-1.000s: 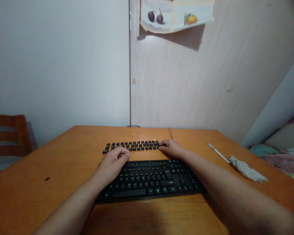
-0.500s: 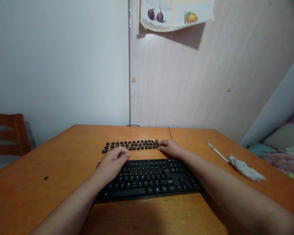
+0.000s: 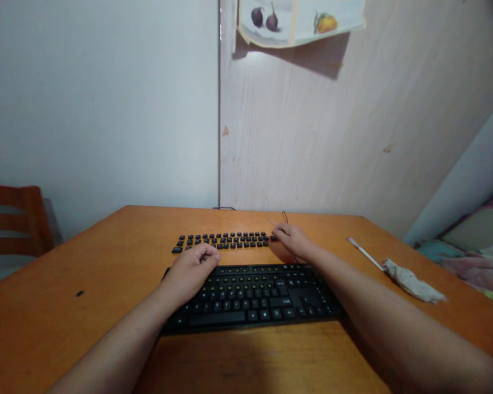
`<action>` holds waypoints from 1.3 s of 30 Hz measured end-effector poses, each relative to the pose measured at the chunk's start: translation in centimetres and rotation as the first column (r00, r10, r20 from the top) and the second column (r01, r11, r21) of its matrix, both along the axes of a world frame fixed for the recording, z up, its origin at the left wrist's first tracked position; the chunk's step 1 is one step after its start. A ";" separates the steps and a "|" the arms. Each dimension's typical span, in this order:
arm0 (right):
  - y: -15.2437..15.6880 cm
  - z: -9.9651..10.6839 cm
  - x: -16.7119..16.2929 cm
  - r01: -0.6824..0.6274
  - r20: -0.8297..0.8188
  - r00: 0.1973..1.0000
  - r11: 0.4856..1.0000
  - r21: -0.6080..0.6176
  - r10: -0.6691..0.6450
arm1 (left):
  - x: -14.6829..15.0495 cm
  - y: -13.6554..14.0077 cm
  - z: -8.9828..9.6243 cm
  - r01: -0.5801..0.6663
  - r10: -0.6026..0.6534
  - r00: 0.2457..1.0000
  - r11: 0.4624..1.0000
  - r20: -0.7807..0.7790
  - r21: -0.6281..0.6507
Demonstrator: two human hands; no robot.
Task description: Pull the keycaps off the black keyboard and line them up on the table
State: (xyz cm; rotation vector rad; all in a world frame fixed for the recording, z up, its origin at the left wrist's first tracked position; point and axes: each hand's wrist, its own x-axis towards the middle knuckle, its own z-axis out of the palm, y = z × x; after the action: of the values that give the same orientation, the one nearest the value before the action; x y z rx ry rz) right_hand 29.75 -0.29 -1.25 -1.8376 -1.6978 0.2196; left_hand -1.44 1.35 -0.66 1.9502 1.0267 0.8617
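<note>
A black keyboard (image 3: 230, 318) lies in front of me, many of its keys without caps in the upper rows. Loose black keycaps (image 3: 232, 239) stand in rows on the table behind it. My left hand (image 3: 192, 269) rests over the keyboard's left upper part, fingers curled together; whatever they hold, if anything, is hidden. Past the right end of the rows, my right hand (image 3: 292, 241) has its thumb and fingers pinched, with a dark keycap (image 3: 274, 238) at the fingertips. The hands and forearms cover both ends of the keyboard.
On the wooden table (image 3: 246, 355), a small dark piece (image 3: 80, 294) lies at left. A white brush (image 3: 365, 254) and a crumpled cloth (image 3: 413, 282) lie at right. A thin dark cord (image 3: 285, 216) is at the back. A chair (image 3: 16, 221) stands beyond the left edge.
My right hand has shifted slightly right and up, away from the end of the keycap rows. My left hand stays in place over the keyboard. The view has tilted a little.
</note>
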 end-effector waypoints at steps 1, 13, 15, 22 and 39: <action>-0.2 0.6 0.0 0.008 -0.030 1.000 1.000 0.025 -0.007 | 0.0 -0.1 0.0 0.002 -0.002 1.000 1.000 0.001 -0.006; -6.5 4.1 -1.4 -0.006 -0.351 0.935 0.992 0.128 0.051 | 0.2 -0.1 -0.2 0.041 -0.039 0.998 0.998 -0.053 0.042; -7.7 4.2 -2.1 -0.088 -0.365 0.924 0.992 0.090 0.116 | 0.2 -0.1 -0.1 0.043 -0.040 0.998 0.998 -0.054 0.046; -10.3 4.1 -2.7 -0.252 -0.450 0.870 0.966 -0.052 0.203 | 0.1 0.0 -0.4 0.058 -0.055 0.997 0.997 -0.061 0.049; -10.0 3.3 -4.0 -0.204 -0.469 0.861 0.978 0.040 0.199 | 0.0 -0.2 -0.3 0.108 -0.092 0.981 0.991 -0.170 0.085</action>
State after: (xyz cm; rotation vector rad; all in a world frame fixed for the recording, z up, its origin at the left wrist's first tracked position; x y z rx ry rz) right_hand 25.70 -10.31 2.03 -1.4528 -1.5307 0.7069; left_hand -1.44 1.17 -0.96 2.1631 0.9882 0.7126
